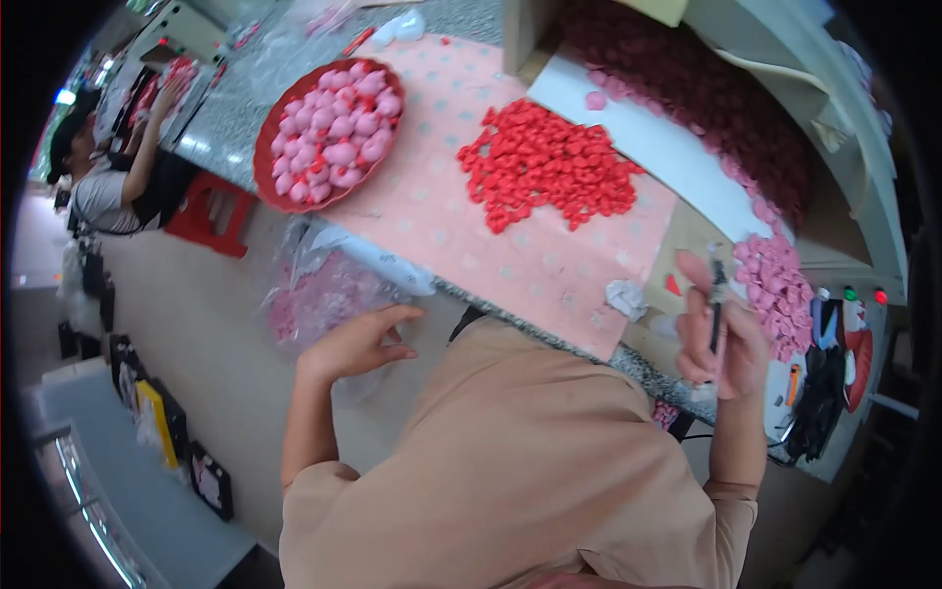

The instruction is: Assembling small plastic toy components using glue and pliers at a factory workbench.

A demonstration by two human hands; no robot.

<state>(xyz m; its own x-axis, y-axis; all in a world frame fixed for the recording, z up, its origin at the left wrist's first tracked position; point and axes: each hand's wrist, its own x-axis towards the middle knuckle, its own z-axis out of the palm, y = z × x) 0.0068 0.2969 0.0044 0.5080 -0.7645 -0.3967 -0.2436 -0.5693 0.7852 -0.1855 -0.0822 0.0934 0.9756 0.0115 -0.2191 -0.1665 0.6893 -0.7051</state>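
My right hand [731, 344], over the table's front right part, is closed on a slim dark pen-like tool [715, 319] held upright; its exact kind is unclear. My left hand [358, 341] hangs off the table's front edge, fingers bent and apart, with nothing visible in it. Close by is a clear plastic bag [329, 294] with pink pieces inside. On a pink patterned cloth [442, 231] lies a heap of small red pieces [545, 167]. To its left, a red bowl [261, 162] holds many pink rounded pieces [339, 154] with red bits among them.
At the right, a box-like shelf [873, 177] holds many pink flat pieces, with a pink pile [773, 285] spilling out. Crumpled white paper [626, 299] lies near the front edge. Small bottles [852, 306] stand far right. Another person [108, 187] works at left, by a red stool [211, 214].
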